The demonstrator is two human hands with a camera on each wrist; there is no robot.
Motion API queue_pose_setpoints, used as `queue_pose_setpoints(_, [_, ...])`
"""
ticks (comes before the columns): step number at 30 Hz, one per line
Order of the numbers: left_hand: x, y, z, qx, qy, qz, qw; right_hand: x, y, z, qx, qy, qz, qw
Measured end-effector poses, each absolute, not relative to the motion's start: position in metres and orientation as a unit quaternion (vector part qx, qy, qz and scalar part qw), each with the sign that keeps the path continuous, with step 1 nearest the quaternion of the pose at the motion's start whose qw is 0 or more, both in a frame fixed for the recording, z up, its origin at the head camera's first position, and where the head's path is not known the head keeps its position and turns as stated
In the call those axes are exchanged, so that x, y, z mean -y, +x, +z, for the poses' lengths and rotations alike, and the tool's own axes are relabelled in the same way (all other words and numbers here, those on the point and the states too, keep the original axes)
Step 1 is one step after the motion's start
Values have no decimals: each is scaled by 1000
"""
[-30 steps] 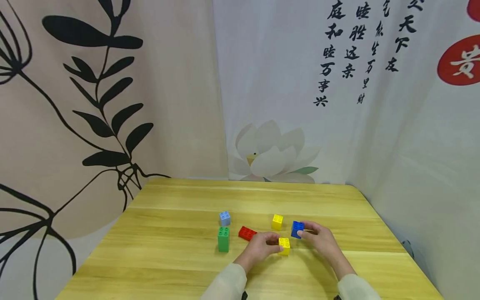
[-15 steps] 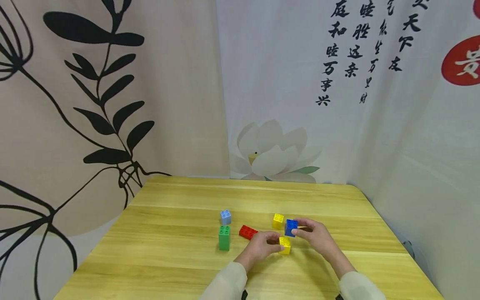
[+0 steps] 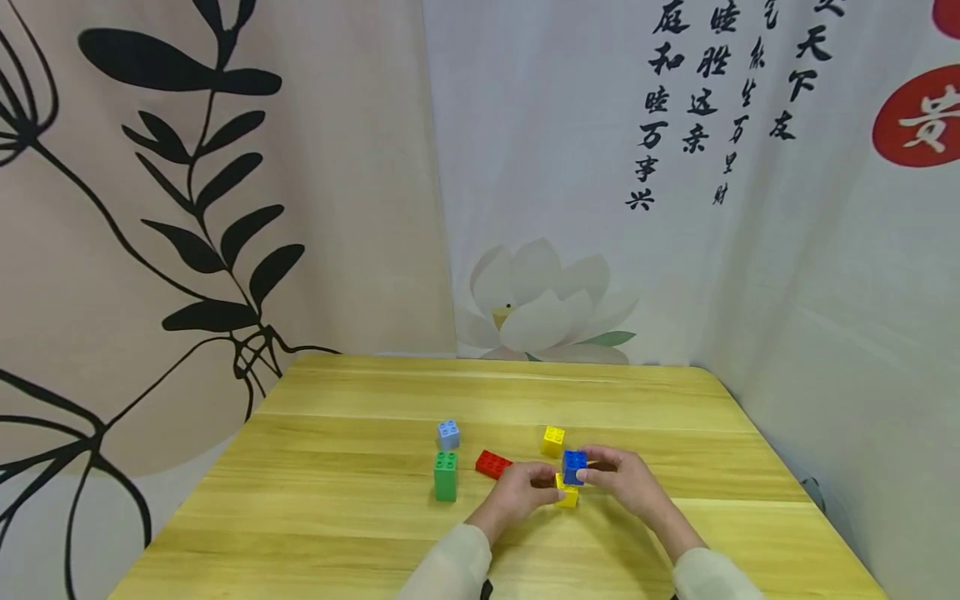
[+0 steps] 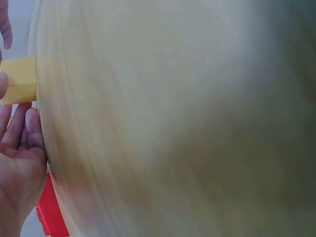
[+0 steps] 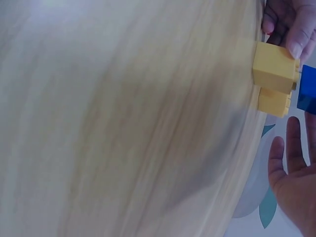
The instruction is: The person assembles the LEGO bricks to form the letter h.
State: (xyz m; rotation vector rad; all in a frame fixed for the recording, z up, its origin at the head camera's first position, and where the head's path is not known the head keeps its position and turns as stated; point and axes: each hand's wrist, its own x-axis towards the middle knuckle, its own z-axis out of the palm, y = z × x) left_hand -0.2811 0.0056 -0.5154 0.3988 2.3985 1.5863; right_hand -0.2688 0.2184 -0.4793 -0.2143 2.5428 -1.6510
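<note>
My left hand [image 3: 519,492] pinches a yellow building block [image 3: 568,497] low over the table, its thumb on the near side. My right hand [image 3: 626,479] pinches a dark blue block [image 3: 574,467] between thumb and fingers, right above the yellow one. In the head view the blue block overlaps the top of the yellow block. From the right wrist, a small gap shows between the blue block [image 5: 307,89] and the studs of the held yellow block [image 5: 274,67]. A second yellow block [image 3: 552,441] stands on the table just behind the hands.
A red block [image 3: 492,464] lies left of the hands, partly behind the left one. Farther left stand a taller green block [image 3: 446,477] and a light blue block [image 3: 448,434] behind it. The wooden table [image 3: 337,500] ends at a printed curtain [image 3: 375,208].
My right hand has carried the dark blue block leftward, from beside the held yellow block to above it. My left hand stays in place with the yellow block.
</note>
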Motion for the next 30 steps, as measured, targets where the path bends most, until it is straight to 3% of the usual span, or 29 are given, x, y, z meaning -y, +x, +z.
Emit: queue_pose_setpoints(30, [-6,-282,-515,-816,133,549,124,-217,-268,-487,-845,-97,-522,59])
